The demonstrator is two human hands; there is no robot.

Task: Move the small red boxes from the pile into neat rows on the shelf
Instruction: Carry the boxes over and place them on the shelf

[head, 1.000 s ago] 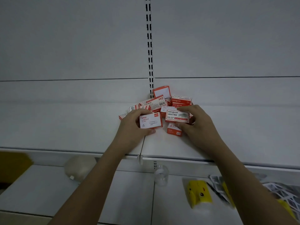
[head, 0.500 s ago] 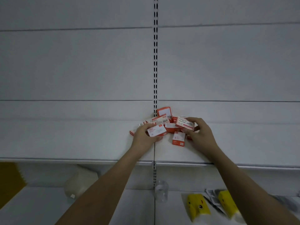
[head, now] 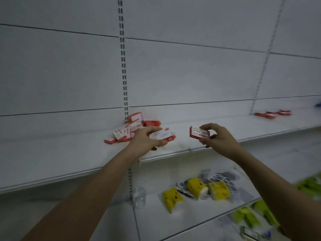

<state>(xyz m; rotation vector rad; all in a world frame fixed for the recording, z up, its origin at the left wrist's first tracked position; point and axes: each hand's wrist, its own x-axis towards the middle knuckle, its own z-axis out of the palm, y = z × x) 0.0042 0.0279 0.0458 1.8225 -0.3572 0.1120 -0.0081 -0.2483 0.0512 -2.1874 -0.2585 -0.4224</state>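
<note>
Small red boxes (head: pixel 132 129) lay heaped on the white shelf (head: pixel 69 153), against its back panel beside the slotted upright (head: pixel 123 66).

Bare shelf stretched left of the pile and right toward a few red boxes (head: pixel 272 114) lying far off. The left hand (head: pixel 147 141) gripped one box (head: pixel 162 135) just right of the pile. The right hand (head: pixel 217 138) pinched another box (head: pixel 199 132) between fingertips and thumb, above the shelf's front edge.
</note>
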